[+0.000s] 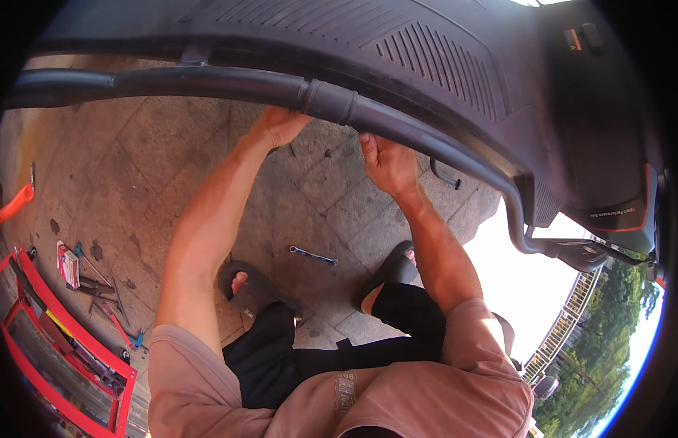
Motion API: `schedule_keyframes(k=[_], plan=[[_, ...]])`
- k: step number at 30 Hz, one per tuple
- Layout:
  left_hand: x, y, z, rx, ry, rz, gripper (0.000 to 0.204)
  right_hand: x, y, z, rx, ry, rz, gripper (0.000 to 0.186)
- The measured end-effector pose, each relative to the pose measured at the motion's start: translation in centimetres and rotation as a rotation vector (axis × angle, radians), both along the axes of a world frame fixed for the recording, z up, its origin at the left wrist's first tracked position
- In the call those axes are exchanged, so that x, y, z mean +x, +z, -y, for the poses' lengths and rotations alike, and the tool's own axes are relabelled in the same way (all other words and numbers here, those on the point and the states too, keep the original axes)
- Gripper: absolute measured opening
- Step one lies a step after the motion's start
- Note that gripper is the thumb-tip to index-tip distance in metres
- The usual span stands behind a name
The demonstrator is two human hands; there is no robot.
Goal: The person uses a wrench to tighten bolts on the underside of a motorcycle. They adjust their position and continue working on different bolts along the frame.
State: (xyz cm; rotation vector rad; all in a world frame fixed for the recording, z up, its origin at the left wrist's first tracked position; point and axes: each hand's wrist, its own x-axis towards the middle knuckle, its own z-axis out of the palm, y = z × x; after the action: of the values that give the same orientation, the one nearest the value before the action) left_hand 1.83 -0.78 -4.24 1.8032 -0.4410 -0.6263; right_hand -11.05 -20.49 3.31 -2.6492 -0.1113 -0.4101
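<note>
left hand: fingers behind black bar, can't tell grip
right hand: curled beside it, contents hidden, dunno
wrench: ground, nearer

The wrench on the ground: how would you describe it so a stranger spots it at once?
Below the long black bar crossing the upper picture, look down the paved ground to the person's left sandal and right sandal. The wrench lies roughly between them, slim and shiny, tilting slightly down to the right. Unlike the tools bunched at the far left, it lies by itself.
</note>
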Motion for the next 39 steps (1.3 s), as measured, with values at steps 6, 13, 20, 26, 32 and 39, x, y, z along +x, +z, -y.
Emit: schedule_keyframes(k=[6,13,20,26,32,39], plan=[[-0.1,-0.2,-0.2,0.027,-0.011,0.082,0.043,-1.0,-4.6,-9.4,0.563,-0.345,-0.196,0.041],[0.1,-0.5,-0.4,-0.119,-0.023,0.194,0.039,0.4,-6.9,-10.3,0.639,-0.308,-0.114,0.039],[-0.2,0.0,0.0,0.009,0.015,-0.017,0.048,0.2,1.8,-1.9,0.098,-0.053,-0.376,0.032],[0.0,0.2,0.2,0.016,0.023,-0.018,0.054,1.7,4.4,1.5,-0.309,0.104,-0.116,0.029],[0.1,0.6,0.1,-0.043,-0.012,0.048,0.05,1.2,2.6,1.3,-0.315,0.037,0.028,0.027],[-0.2,0.5,0.0,-0.055,0.001,0.094,0.037,1.1,1.5,0.9,-0.034,0.047,-0.005,0.018]])
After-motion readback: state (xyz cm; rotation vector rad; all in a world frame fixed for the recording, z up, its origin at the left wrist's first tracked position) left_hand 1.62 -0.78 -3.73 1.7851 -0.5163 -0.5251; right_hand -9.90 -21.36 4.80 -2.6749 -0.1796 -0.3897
